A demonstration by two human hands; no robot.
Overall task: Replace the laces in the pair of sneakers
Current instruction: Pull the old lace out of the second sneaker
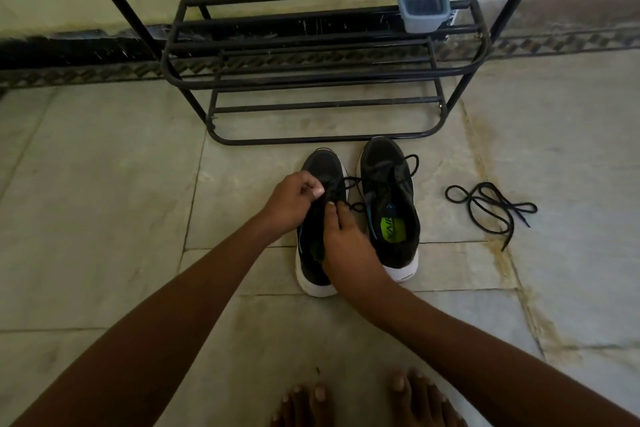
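Pale floor tiles (104,184) carry two black sneakers; both arms reach forward to the left sneaker (320,218), left hand (289,201) and right hand (346,239) pinching its lace (349,180). Loose lace (491,204) lies right.

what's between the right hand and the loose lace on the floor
The right sneaker stands between the right hand and the loose lace; beyond it, only bare floor shows.

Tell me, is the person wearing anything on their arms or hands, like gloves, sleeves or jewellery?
Nothing that shows. Both forearms are bare as far up as the picture reaches, with no sleeve in sight. The left hand and right hand have no gloves, and no watch, bracelet or ring is visible. The nails look short and pale. The feet at the bottom edge are bare too.
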